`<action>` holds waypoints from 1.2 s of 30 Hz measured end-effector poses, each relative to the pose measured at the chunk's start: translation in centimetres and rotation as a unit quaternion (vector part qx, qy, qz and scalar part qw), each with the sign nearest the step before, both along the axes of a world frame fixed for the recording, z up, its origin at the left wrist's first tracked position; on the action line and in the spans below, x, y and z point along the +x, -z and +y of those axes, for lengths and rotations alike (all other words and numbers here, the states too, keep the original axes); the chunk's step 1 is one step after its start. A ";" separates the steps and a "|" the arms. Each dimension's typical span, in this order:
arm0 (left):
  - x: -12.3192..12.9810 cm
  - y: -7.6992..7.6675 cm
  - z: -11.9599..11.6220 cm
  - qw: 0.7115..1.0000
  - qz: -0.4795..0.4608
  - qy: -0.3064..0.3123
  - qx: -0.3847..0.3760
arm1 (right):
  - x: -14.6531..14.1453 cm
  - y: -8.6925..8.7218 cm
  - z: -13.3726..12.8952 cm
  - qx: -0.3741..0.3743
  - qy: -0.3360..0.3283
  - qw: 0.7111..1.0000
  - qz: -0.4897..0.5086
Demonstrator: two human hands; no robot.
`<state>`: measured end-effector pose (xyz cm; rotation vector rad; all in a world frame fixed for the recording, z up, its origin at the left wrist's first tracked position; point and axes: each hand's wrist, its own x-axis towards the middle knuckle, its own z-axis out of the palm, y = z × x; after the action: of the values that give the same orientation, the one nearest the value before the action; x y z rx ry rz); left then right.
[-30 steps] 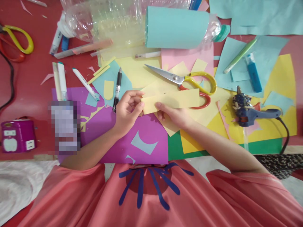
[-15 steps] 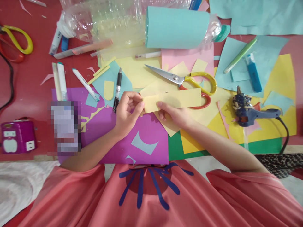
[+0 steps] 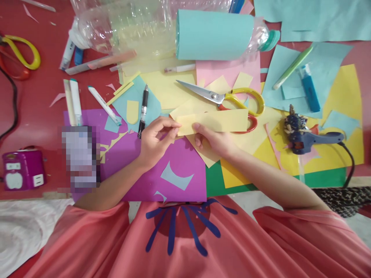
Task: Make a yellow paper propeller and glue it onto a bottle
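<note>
A pale yellow paper strip (image 3: 223,120) stretches between my two hands, its left part folded over on itself. My left hand (image 3: 159,139) pinches the strip's left end between thumb and fingertips. Closed on its middle, my right hand (image 3: 213,138) presses its thumb on the front near the folded part, fingers curled behind. Scissors (image 3: 214,96) with yellow and red handles lie just beyond, one handle partly covered by the strip. A black pen (image 3: 143,111) rests beyond my left hand. Below the strip are purple paper (image 3: 145,181) and pale yellow sheets.
A plastic bottle wrapped in turquoise paper (image 3: 214,34) lies at the back, beside larger clear bottles (image 3: 127,27). At right is a glue gun (image 3: 307,135) with its cord. A blurred phone-like object (image 3: 81,154) and a purple box with sockets (image 3: 23,169) are at left.
My left fingers have shifted slightly at the strip's left end, and the thumb and index finger now pinch nearer its edge. The right hand stays almost still.
</note>
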<state>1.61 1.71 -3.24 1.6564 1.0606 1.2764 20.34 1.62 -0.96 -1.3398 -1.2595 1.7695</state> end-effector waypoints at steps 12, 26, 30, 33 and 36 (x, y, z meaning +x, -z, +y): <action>0.1 -0.1 -0.3 0.998 -0.011 -0.024 -0.049 | 0.0 -0.1 0.0 -0.010 0.001 1.000 -0.012; -0.3 0.2 -0.4 1.000 -0.002 -0.016 -0.017 | -0.1 -0.2 0.0 -0.017 0.001 1.000 -0.015; -0.4 0.6 -0.4 1.000 0.017 -0.010 -0.010 | -0.1 -0.2 0.0 -0.012 0.013 1.000 -0.008; -0.5 0.8 -0.3 1.000 0.020 -0.005 -0.014 | -0.1 -0.1 0.0 -0.010 0.013 1.000 -0.006; -0.6 0.7 -0.3 1.000 0.014 0.001 -0.024 | 0.0 0.0 0.0 -0.013 0.018 1.000 -0.006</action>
<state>0.99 1.38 -3.94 1.6420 1.0986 1.2207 20.33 1.66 -0.92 -1.3815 -1.2144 1.7620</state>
